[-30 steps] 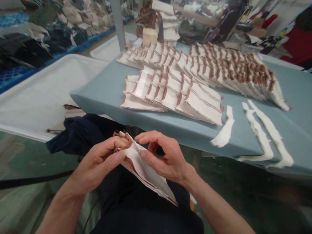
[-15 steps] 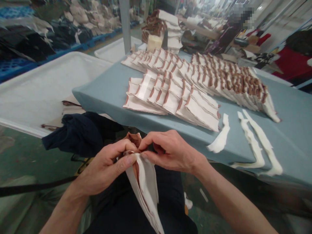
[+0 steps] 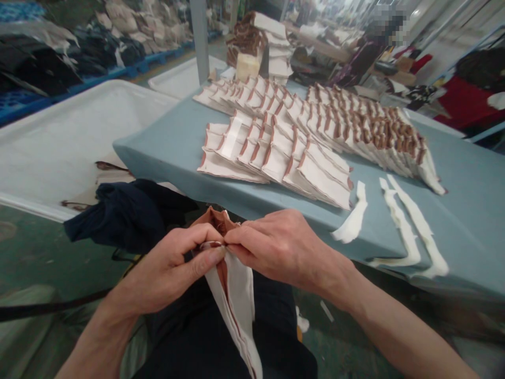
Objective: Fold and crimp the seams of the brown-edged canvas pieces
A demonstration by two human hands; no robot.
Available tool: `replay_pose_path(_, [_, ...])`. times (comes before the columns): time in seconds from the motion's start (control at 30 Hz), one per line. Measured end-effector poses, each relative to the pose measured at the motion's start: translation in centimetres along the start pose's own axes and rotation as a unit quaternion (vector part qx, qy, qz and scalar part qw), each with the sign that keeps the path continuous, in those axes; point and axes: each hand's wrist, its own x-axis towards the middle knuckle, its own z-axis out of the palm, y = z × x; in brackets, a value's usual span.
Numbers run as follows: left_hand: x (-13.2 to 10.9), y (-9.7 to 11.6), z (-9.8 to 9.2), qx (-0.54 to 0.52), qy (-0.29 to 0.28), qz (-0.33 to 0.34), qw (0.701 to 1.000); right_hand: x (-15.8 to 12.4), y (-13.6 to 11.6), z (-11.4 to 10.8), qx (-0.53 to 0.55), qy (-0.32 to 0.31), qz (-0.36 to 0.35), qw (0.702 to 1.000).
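A blue-grey, cloth-covered table (image 3: 153, 147) stands on the far side. On it, an overlapping batch of cream fabric pieces with brown edging (image 3: 276, 158) lies toward the near edge. One folded cream fabric piece with a brown lining (image 3: 242, 287) is held short of the table, over the dark-clothed lap (image 3: 173, 342), its length hanging to the near side. The left hand (image 3: 169, 268) pinches its far end narrowly between thumb and forefinger. The right hand (image 3: 280, 247) is closed on the same end, fingertips just beside the left thumb; its own thumb is largely hidden.

Assessment: the left pinch should serve as anchor while the right fingertips work in short, even pulls. Layers should meet edge to edge; over-tugging would probably stretch the fabric, and a slack hold risks slippage.
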Motion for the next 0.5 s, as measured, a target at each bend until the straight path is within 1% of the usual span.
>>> replay_pose_path(0.07, [0.1, 0.2, 0.0, 0.01, -0.004, -0.005, 1.0, 0.2, -0.3, 0.2, -0.011, 0.02, 0.003, 1.0])
replay_pose_path(0.13, [0.2, 0.2, 0.0, 0.02, -0.003, -0.013, 1.0, 0.3, -0.5, 0.4, -0.021, 0.054, 0.01, 0.998])
replay_pose_path(0.23, [0.2, 0.1, 0.4, 0.022, 0.008, -0.017, 1.0, 0.5, -0.7, 0.8, -0.023, 0.099, 0.024, 0.995])
replay_pose_path(0.3, [0.2, 0.0, 0.8, 0.015, 0.02, -0.019, 1.0, 0.5, -0.7, 1.0, -0.026, 0.106, 0.026, 0.994])
replay_pose_path(0.37, [0.2, -0.1, 1.2, 0.009, 0.029, -0.034, 0.999, 0.3, -0.5, 1.1, -0.035, 0.099, 0.023, 0.994])
replay_pose_path(0.43, [0.2, -0.1, 1.7, -0.004, 0.015, -0.058, 0.998, 0.0, -0.3, 1.4, -0.04, 0.087, 0.011, 0.995])
replay_pose_path(0.5, [0.0, -0.1, 2.1, -0.03, -0.013, -0.08, 0.996, -0.4, -0.1, 1.7, -0.032, 0.085, 0.002, 0.996])
